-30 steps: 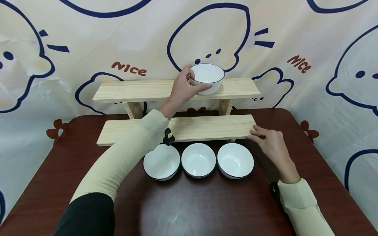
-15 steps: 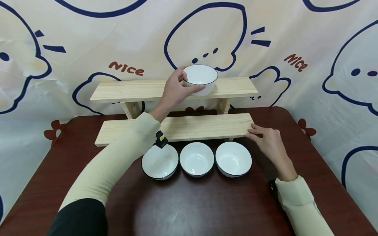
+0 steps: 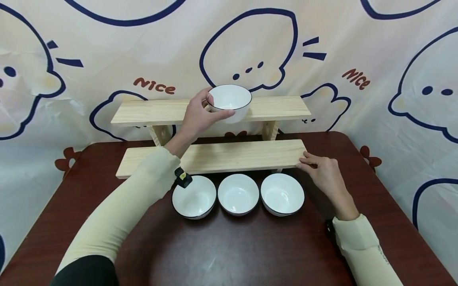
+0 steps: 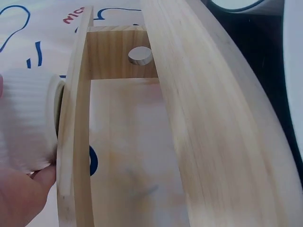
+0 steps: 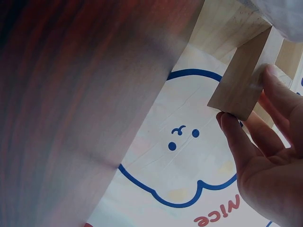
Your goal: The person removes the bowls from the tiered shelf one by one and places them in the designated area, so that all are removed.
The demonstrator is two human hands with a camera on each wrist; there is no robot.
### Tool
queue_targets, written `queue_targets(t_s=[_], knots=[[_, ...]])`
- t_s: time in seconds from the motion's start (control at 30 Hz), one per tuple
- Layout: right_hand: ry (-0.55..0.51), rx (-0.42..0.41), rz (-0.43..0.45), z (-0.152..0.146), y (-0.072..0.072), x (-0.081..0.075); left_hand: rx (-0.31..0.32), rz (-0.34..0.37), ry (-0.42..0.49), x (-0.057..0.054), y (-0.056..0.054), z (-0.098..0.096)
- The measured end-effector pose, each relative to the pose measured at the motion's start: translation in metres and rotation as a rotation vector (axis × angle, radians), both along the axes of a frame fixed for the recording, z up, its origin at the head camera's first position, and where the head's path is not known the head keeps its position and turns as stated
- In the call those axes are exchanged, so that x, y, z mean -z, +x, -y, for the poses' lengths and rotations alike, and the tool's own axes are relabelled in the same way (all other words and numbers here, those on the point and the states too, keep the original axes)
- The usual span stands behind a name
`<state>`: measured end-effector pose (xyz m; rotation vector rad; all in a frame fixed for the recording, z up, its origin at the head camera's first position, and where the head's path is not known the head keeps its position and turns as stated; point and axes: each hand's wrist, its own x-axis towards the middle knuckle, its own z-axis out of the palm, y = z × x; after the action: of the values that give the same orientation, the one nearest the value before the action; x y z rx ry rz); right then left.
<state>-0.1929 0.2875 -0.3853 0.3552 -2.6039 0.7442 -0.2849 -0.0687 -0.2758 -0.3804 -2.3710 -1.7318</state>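
My left hand [image 3: 200,113] grips a white bowl [image 3: 230,97] with a dark rim, thumb along its front and fingers at its left edge. The bowl overlaps the middle of the upper wooden board [image 3: 154,111] in the head view. From the left wrist, the ribbed side of this bowl [image 4: 28,118] shows, its base right at the board's edge. At the right end of the lower wooden board [image 3: 247,155], my right hand [image 3: 325,174] pinches the corner. The right wrist view shows the thumb and fingertips on either side of that board end [image 5: 239,82].
Three matching bowls stand in a row before the lower board: left bowl [image 3: 195,198], middle bowl [image 3: 238,194], right bowl [image 3: 282,194]. The two-tier rack stands on a dark brown table [image 3: 222,250]. A printed cloth [image 3: 250,47] hangs close behind.
My left hand has moved left along the upper board with the bowl. My right hand keeps its hold on the lower board's end. The three front bowls stay put.
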Motion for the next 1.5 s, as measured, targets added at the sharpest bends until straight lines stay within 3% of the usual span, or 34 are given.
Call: queue_targets(t_s=[0.47,0.7,0.87,1.07,1.2,1.5], knots=[[-0.001,-0.001,0.011,-0.001,0.0,0.0,0.049,-0.041,0.111,0.007,0.025,0.029],[-0.005,0.006,0.012,-0.001,0.0,-0.001,0.065,-0.051,0.216,0.012,0.034,0.038],[-0.007,0.007,0.01,-0.001,0.0,-0.002,0.059,-0.079,0.19,0.013,0.034,0.039],[-0.008,0.003,0.012,0.0,0.001,-0.001,0.0,-0.088,0.087,0.014,0.034,0.04],[-0.015,0.0,0.014,0.001,0.001,0.0,-0.005,-0.104,0.083,0.014,0.036,0.042],[-0.012,0.004,0.015,0.0,0.001,-0.002,-0.012,-0.111,0.033,0.014,0.054,0.059]])
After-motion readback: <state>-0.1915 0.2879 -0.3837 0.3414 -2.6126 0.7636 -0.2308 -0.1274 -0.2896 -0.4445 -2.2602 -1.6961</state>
